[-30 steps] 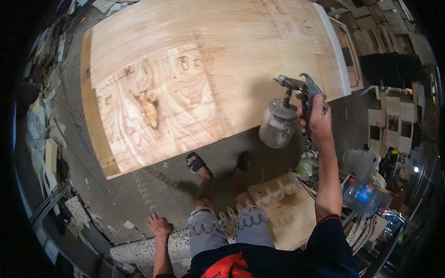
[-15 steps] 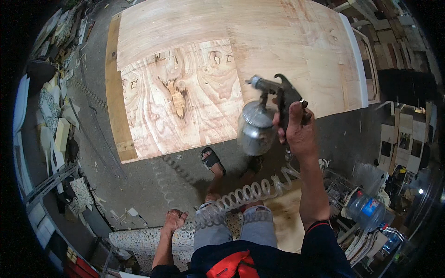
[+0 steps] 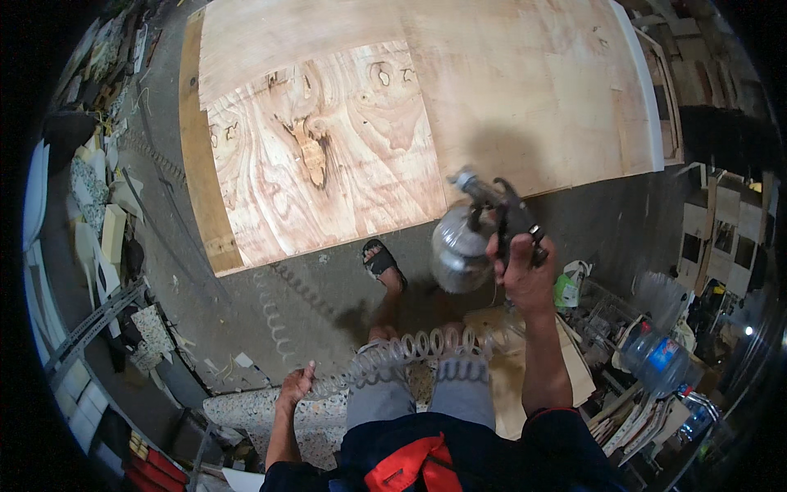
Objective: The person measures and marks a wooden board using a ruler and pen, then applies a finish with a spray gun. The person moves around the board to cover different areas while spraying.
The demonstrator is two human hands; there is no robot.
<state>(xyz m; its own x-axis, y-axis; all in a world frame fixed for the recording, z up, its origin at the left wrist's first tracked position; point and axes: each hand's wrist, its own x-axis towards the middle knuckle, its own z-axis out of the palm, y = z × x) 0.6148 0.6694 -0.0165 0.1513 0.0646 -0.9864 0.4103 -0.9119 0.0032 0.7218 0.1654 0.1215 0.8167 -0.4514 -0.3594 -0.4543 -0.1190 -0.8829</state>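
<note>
My right hand (image 3: 527, 277) is wrapped round the grip of a spray gun (image 3: 515, 215) with a round silver cup (image 3: 461, 250) hanging beneath it. The gun is held up in front of the near edge of a large plywood panel (image 3: 533, 107), its nozzle toward the panel. From the gun, a clear coiled air hose (image 3: 418, 344) runs across my thighs to my left hand (image 3: 297, 384). Fingers curled, that hand closes on the hose low on the left. A separate plywood piece (image 3: 369, 156) with a bold grain and a torn knot lies on the panel.
Scraps of foam and board (image 3: 112, 234) pile up along the left. On the right stand clear plastic water jugs (image 3: 653, 361) and stacked offcuts (image 3: 643, 426). A speckled foam block (image 3: 246, 406) and a wooden board (image 3: 520, 369) are beside my legs.
My right hand has brought the spray gun lower and a little to the right, away from the panel. My left hand has shifted slightly left and up. The view has tilted somewhat.
</note>
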